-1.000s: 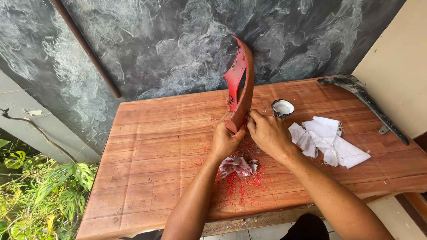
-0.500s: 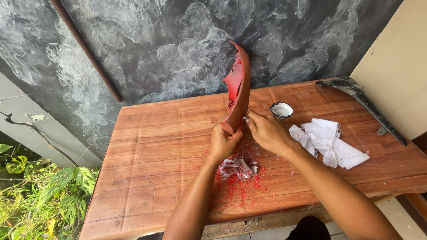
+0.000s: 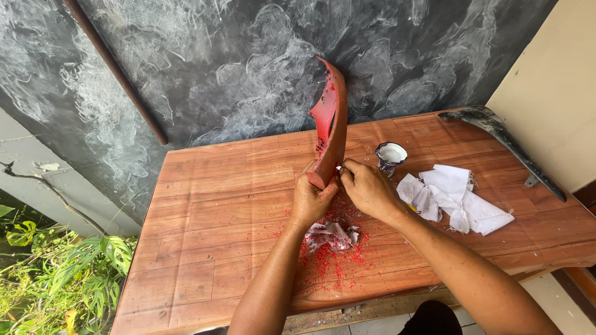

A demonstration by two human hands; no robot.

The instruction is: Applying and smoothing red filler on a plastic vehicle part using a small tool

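Red curved panel (image 3: 329,124) at centre frame, stood on end on the tabletop (image 3: 205,205); long axis near vertical, upper tip pointing toward the top of the frame and leaning slightly left against the dark mottled wall (image 3: 248,68), concave inner face turned left. Lower end of the panel gripped by the left hand (image 3: 312,200), fingers wrapped closed around its bottom edge. Right hand (image 3: 367,189) just to the right, fingers (image 3: 349,170) pinched together against the panel's lower right edge; whether a small tool or abrasive sits between them, impossible to tell. Base of the panel hidden behind both hands; contact with the tabletop not visible.

Below the hands, a crumpled stained rag (image 3: 332,234) amid a scatter of red flecks (image 3: 329,263) on the wood. Right of the panel, a small cup with white contents (image 3: 391,156), near the right hand but apart from it. Further right, a heap of white cloth scraps (image 3: 456,198). At the upper right edge of the tabletop, a long dark curved part (image 3: 506,141), its far end overhanging toward the cream wall (image 3: 552,93). Upper left, a thin brown pole (image 3: 118,74) leaning diagonally against the dark wall. Lower left corner, green foliage (image 3: 56,273). Near edge of the tabletop partly covered by both forearms; bottom of frame cut off.
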